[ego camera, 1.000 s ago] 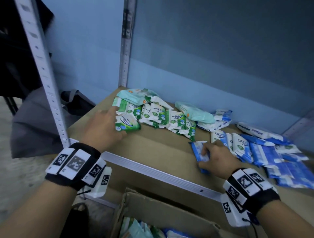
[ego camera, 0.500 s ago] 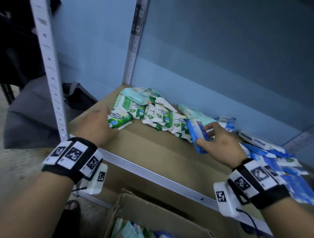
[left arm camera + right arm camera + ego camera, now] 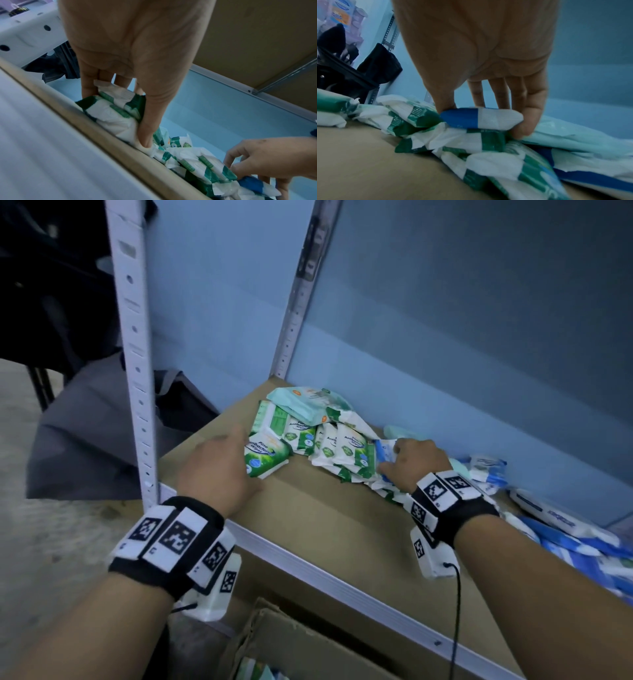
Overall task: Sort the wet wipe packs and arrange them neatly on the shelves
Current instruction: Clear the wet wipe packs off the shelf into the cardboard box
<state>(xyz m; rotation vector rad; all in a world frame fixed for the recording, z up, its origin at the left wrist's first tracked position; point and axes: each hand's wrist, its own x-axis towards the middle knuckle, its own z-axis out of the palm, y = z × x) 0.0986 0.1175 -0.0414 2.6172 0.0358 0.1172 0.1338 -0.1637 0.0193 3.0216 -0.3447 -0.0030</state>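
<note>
Cardboard-lined shelf (image 3: pixel 329 529) at centre frame: left hand (image 3: pixel 219 470) gripped a green pack (image 3: pixel 265 455); right hand (image 3: pixel 416 462) pinched a blue pack (image 3: pixel 481 119).

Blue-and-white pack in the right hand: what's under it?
The blue-and-white pack, pinched by the right hand, lies on crumpled green-and-white packs. A pale teal pack spreads beside them. What lies deeper is covered.

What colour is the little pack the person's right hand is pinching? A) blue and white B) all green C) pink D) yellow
A: the right wrist view shows the right hand pinching a blue and white pack between thumb and fingers, on top of the green and white packs.
</note>
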